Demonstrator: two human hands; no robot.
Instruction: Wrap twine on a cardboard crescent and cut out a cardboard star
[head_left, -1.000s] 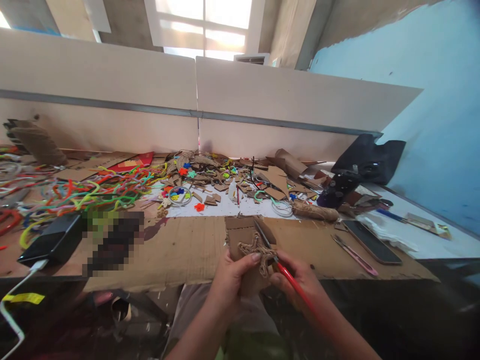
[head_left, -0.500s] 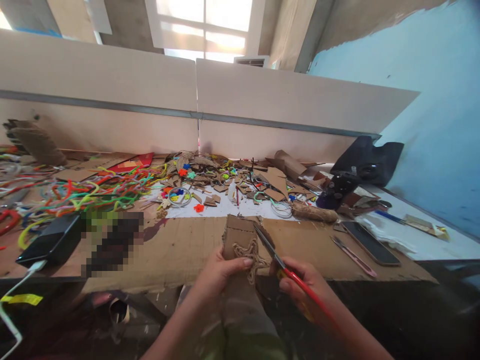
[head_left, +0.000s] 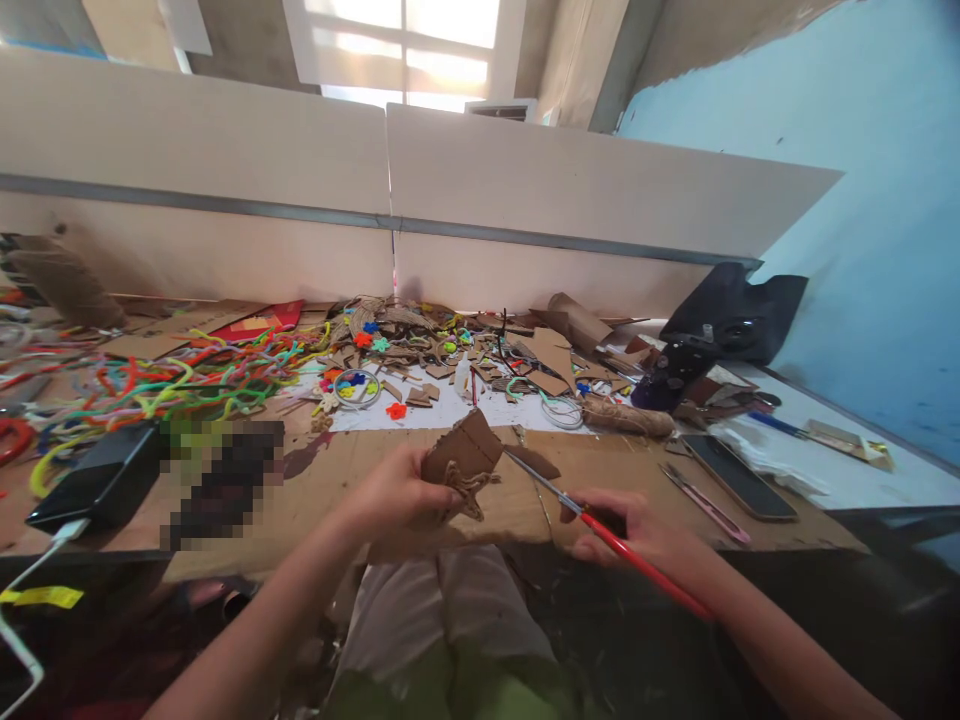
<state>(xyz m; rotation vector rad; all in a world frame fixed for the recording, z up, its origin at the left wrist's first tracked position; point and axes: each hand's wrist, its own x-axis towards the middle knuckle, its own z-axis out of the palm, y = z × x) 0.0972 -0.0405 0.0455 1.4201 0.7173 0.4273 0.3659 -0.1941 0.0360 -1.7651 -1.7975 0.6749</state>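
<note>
My left hand is closed around a small brown cardboard piece, the thumb across its front. A star outline of twine sits on the lower part of the piece, partly under my thumb. The cardboard is tilted, its top edge toward the upper right. In my right hand is a pair of red-handled scissors, pointing up and left. Their tips meet, or nearly meet, the right corner of the cardboard; I cannot tell whether they touch. The blades look closed together.
A cardboard sheet covers the table's front. Behind lie cardboard scraps, a glue bottle and a wire ring. Colourful pipe cleaners and a black device are left. A pink-handled cutter and a phone lie right.
My left hand has moved left and tilted the cardboard, which now leans to the left. The scissors have swung flatter, and my right hand has shifted slightly right.
</note>
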